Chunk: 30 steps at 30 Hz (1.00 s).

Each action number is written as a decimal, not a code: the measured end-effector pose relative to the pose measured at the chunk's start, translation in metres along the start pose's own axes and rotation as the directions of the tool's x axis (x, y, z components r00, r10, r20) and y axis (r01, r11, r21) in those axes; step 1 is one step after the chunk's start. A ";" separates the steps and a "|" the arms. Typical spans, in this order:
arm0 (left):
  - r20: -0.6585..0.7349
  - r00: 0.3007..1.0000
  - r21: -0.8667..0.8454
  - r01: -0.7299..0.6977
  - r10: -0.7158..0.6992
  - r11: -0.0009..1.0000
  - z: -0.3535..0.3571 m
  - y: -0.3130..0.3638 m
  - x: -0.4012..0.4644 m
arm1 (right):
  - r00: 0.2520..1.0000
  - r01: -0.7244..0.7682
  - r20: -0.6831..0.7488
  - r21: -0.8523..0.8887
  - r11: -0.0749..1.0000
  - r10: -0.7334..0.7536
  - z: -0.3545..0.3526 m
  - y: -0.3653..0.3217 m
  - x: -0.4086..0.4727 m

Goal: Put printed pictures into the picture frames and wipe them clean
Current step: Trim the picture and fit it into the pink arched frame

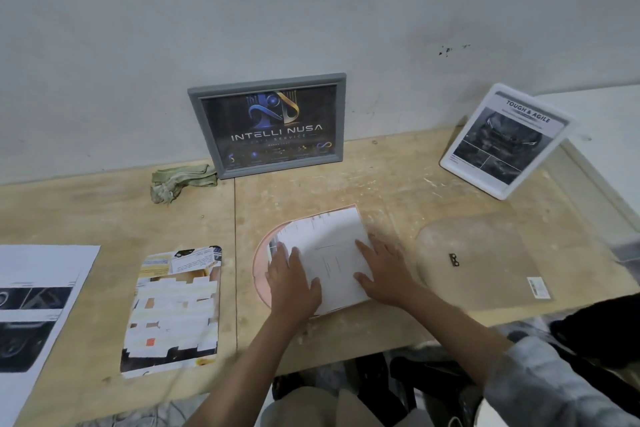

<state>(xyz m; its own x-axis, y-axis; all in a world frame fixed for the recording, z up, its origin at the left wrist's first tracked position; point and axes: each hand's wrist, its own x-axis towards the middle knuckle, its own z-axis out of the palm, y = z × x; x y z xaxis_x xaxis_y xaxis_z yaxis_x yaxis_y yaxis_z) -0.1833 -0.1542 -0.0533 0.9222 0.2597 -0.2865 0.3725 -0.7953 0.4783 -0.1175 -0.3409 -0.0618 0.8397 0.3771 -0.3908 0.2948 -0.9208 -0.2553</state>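
Note:
A white printed sheet lies face down over a pink frame with a rounded left end on the wooden table. My left hand presses flat on the sheet's left part. My right hand lies flat on its right part. A grey frame with a dark poster leans against the wall behind. A white frame with a car picture stands tilted at the right. A crumpled greenish cloth sits left of the grey frame.
A wooden backing board with a small black clip lies right of my hands. A colour print and a black-and-white car print lie at the left. The table's front edge runs just below my wrists.

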 end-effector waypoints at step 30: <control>0.251 0.968 -0.244 0.046 0.017 0.969 0.115 0.218 -0.017 | 0.785 -0.538 -0.118 0.357 0.764 0.608 -0.044 0.229 -0.075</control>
<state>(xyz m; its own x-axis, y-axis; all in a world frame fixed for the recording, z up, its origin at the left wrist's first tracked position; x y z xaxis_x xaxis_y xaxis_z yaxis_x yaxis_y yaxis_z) -0.1302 -0.3946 -0.0395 0.8731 0.1003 -0.4772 0.4286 -0.6244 0.6530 -0.0928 -0.5839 -0.0522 0.8923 -0.2757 -0.3575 -0.3894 -0.8708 -0.3003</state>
